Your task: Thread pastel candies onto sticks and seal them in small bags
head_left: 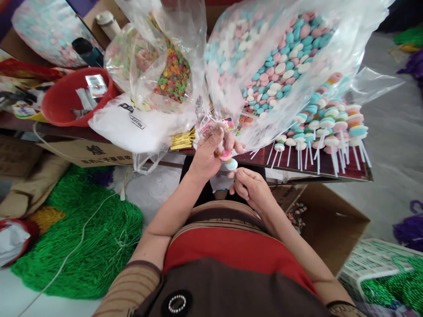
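Observation:
My left hand (pixel 211 152) is wrapped round a candy skewer (pixel 230 164) whose pink, white and blue pieces show below the fingers. Clear wrapping with a printed label (pixel 228 124) sticks out above that hand. Just to the lower right, the fingertips of my right hand (pixel 249 185) are pinched together beside the skewer's bottom end; the thin stick there is too small to make out. Finished-looking candy skewers (pixel 327 121) with white sticks lie piled on the table's right part. A large clear bag of pink, white and blue candies (pixel 277 70) stands behind my hands.
A bag of small ring candies (pixel 172 70), a red bowl (pixel 62 97) and yellow ties (pixel 183 140) are on the dark red table (pixel 294 169). Below stand an open cardboard box (pixel 333 224) and a white basket (pixel 360 259). Green strands (pixel 86 233) lie at left.

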`<state>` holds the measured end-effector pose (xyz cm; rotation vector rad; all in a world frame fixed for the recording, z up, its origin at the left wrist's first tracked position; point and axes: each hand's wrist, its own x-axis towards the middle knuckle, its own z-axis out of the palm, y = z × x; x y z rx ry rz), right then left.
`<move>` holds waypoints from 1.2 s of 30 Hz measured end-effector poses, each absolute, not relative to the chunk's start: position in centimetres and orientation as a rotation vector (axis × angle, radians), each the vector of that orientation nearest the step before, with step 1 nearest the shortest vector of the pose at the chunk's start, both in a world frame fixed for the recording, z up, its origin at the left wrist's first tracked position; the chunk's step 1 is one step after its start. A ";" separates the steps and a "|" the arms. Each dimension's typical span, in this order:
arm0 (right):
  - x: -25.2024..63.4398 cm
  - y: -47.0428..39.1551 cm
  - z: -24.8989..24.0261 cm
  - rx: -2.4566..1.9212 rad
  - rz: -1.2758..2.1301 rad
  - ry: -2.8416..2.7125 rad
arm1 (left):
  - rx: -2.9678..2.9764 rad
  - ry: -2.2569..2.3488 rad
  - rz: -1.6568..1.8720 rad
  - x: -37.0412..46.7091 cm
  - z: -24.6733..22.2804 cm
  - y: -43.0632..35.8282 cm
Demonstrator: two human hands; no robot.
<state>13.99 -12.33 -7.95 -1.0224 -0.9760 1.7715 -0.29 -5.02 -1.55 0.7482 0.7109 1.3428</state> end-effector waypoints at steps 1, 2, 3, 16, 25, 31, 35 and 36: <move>14.1 -12.3 -8.0 -1.056 1.704 -1.009 | 0.723 0.713 1.353 -0.3 -1.6 -4.9; 14.1 -12.3 -8.0 -1.120 1.577 -1.063 | 0.692 0.731 1.363 -0.2 -1.6 -4.8; 14.2 -12.4 -8.1 -1.198 1.409 -1.124 | 0.661 0.758 1.371 -0.1 -1.7 -4.8; 13.7 -12.6 -9.0 -1.145 1.316 -1.011 | 0.817 0.530 1.196 -1.5 -2.2 -5.7; 13.9 -12.9 -8.4 -1.352 0.844 -1.381 | 0.752 0.692 1.350 0.8 -2.7 -5.8; 13.8 -12.8 -8.9 -1.136 1.370 -1.128 | 0.710 0.752 1.281 0.4 -2.8 -5.9; 14.1 -12.8 -8.7 -1.235 1.115 -1.255 | 0.719 0.769 1.341 0.4 -3.0 -5.4; 14.0 -12.8 -8.7 -1.286 1.033 -1.270 | 0.738 0.760 1.336 0.6 -3.2 -5.4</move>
